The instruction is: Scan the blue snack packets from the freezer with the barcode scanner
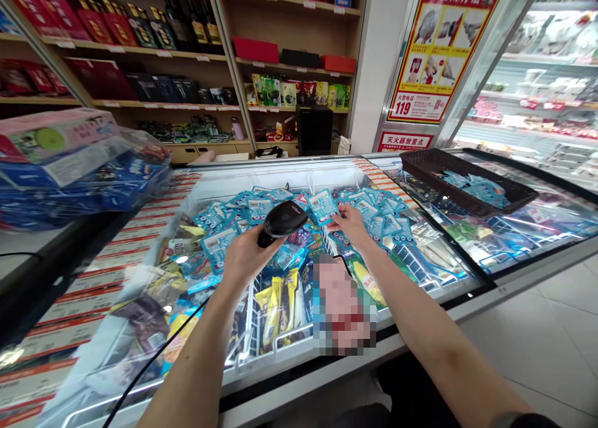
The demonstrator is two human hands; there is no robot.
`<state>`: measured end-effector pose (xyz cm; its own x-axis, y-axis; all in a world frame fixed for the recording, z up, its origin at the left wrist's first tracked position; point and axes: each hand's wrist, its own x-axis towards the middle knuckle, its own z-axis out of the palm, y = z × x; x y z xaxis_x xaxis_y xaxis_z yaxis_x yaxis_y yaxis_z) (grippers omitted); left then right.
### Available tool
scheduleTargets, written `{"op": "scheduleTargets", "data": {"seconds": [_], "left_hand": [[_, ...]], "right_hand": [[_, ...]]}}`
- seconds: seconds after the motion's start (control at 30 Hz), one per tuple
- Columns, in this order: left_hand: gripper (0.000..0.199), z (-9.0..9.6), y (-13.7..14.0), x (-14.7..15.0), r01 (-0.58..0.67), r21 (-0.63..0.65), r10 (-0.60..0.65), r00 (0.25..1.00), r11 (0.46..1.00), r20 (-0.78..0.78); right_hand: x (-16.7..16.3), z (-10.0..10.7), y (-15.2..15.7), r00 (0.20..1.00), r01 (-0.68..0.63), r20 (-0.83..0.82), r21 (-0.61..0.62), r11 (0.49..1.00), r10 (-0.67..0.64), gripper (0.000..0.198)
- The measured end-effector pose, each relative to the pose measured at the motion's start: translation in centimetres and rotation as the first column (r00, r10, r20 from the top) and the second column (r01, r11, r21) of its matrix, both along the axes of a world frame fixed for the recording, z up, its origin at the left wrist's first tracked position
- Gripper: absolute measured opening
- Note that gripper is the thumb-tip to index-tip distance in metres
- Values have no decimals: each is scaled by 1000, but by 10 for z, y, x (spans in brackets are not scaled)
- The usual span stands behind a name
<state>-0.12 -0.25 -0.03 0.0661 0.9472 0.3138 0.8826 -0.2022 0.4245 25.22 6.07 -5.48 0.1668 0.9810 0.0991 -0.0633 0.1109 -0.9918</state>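
A left hand (246,256) grips a scanner (286,218); the right hand (351,226) pinches a packet (322,207) on the scanner's right, over the freezer (289,394). Held only at one corner, it could slip into the pile (219,246).

Wooden shelves (230,66) with pale uprights line the back, above low cabinets (183,157). To their right stands a white pillar (380,60), then a red and yellow poster (441,48) over a smaller red sign (404,141). A case (493,60) at far right is lit more brightly than the shelves. A freezer (299,381) spans the foreground; pale tiled floor (555,328) shows at lower right.
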Motion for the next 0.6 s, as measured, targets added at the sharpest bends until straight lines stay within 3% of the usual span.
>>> {"op": "scheduleTargets", "data": {"seconds": [0.33,0.6], "left_hand": [[53,-1,0,-1,-10,-2,10,1000,1000,26],[55,-2,3,-8,-62,3,62,998,998,4]], "right_hand": [[0,3,0,1000,10,-12,20,1000,-9,24],[9,12,1,995,92,-41,102,991,-89,28]]}}
